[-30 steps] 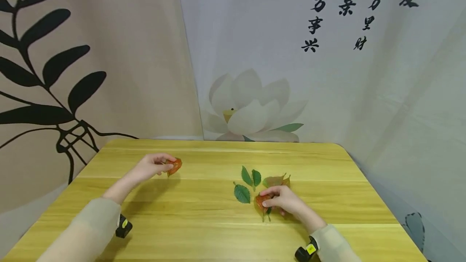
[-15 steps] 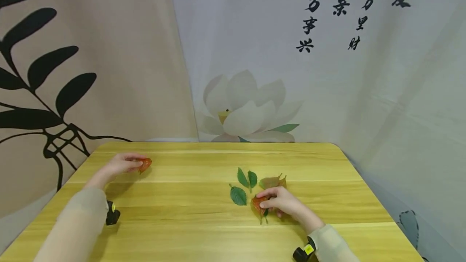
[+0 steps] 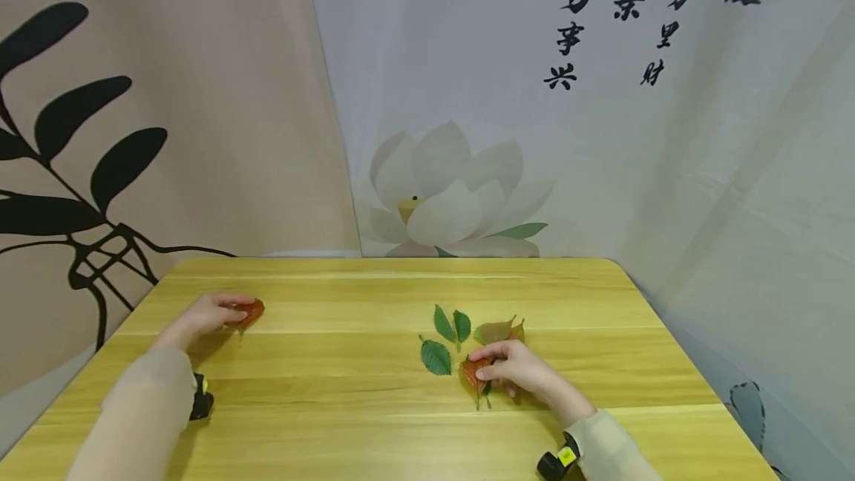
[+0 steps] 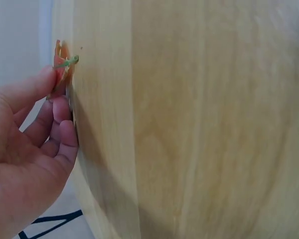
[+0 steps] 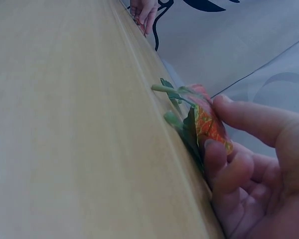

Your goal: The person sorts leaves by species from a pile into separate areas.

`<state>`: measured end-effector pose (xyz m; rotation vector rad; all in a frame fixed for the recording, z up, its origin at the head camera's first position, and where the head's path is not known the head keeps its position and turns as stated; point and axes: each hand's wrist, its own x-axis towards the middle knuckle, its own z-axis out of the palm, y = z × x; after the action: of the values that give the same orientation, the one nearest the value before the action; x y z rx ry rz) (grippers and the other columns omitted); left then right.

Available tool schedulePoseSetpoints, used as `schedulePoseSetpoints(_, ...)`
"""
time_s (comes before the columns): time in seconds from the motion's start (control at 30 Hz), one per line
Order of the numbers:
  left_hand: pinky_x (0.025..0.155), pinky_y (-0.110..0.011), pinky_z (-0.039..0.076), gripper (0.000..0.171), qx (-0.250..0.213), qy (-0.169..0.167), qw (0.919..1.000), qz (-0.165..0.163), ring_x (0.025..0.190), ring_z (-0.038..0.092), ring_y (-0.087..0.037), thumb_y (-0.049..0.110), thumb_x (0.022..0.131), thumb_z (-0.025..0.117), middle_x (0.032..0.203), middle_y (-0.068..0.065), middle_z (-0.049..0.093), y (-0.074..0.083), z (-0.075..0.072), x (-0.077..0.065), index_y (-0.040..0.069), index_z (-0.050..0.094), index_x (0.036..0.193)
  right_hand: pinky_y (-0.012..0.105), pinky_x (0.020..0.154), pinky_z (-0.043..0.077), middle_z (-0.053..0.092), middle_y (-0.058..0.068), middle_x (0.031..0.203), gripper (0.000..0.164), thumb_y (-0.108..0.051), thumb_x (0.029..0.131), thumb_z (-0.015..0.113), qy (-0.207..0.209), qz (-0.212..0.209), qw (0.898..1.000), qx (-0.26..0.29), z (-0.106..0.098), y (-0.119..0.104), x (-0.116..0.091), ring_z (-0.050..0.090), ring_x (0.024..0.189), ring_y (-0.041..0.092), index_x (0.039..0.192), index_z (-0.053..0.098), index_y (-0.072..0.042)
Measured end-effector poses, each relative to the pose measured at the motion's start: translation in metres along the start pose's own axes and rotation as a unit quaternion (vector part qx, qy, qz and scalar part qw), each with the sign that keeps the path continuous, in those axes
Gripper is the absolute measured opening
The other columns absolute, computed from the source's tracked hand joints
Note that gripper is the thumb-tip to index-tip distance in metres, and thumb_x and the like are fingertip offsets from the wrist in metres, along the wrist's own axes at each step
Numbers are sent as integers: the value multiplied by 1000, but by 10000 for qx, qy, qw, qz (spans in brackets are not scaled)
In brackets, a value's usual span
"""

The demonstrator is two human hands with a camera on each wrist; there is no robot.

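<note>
My left hand (image 3: 208,315) is low over the table's far left part, pinching a red leaf (image 3: 251,312) between thumb and fingers. In the left wrist view that leaf (image 4: 61,77) shows a short green stem, close to the wood; whether it touches cannot be told. At centre right, my right hand (image 3: 521,371) pinches another red leaf (image 3: 471,372). The right wrist view shows this leaf (image 5: 212,124) as mottled orange-red, with green leaves and stems right beside it. My right fingers partly cover what lies beneath.
Several loose green leaves (image 3: 436,357) lie left of and beyond my right hand on the wooden table (image 3: 347,421). Brownish-green leaves (image 3: 494,332) lie just behind that hand. A printed curtain (image 3: 467,95) hangs along the table's far edge.
My left hand has carried its red leaf leftward over the table, then slightly lower and nearer. The right hand has kept its place and its hold. The head view has shifted slightly.
</note>
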<state>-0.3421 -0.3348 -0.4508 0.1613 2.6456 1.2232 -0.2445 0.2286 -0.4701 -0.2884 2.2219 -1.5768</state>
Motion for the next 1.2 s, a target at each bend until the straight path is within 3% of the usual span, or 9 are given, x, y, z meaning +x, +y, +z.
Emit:
schedulePoseSetpoints(0.37,74,-30,54,40,73,-91,9996,273,102,61,-38,-2,94,59,120,-37,56,-3,0,-3,-20,49,128,22,39,37,61,6,76,39,-14,83,76,115,-41,9999,46,4,0,2,44,48,10,117,67,0)
schedulePoseSetpoints(0.43,74,-30,54,40,-20,-150,9996,237,100,63,-33,0,93,60,115,-31,61,-7,1,-3,-13,52,130,22,39,37,61,6,76,39,-14,83,76,118,-40,9999,53,5,2,2,44,48,9,117,67,1)
schedulePoseSetpoints(0.63,75,-30,53,45,54,-170,9997,166,101,61,-31,4,93,62,118,-32,59,-4,2,0,-10,50,135,21,40,37,61,6,77,39,-14,84,76,184,-109,9997,102,2,4,1,46,50,10,118,66,2)
schedulePoseSetpoints(0.67,75,-32,53,48,112,-147,9997,155,103,60,-36,3,94,61,123,-38,52,-2,3,0,-15,45,135,21,40,37,61,5,79,39,-14,84,76,199,-120,9997,116,2,3,1,47,51,10,118,66,2)
schedulePoseSetpoints(0.8,73,-31,52,47,214,-141,9996,98,102,60,-35,2,94,60,124,-38,52,-1,4,0,-15,44,135,21,40,37,63,5,86,40,-14,83,76,222,-130,9995,181,2,3,1,49,56,11,117,65,3)
schedulePoseSetpoints(0.93,76,-35,52,46,292,-114,9995,105,107,57,-41,4,96,58,126,-37,51,1,6,0,-14,45,136,22,40,37,65,5,87,40,-14,83,76,266,-119,9994,199,2,2,1,50,56,11,117,65,3)
schedulePoseSetpoints(1.07,80,-37,52,47,247,-112,9994,194,110,54,-45,7,97,57,127,-37,50,4,8,2,-13,44,137,22,40,36,66,5,86,37,-12,83,76,437,-118,9989,149,1,2,1,50,56,11,116,67,2)
schedulePoseSetpoints(1.2,80,-36,52,47,125,-216,9996,125,111,54,-44,6,97,57,128,-38,49,0,8,1,-13,43,138,22,40,37,68,6,87,38,-12,83,75,323,-76,9993,148,2,1,0,53,56,11,118,66,2)
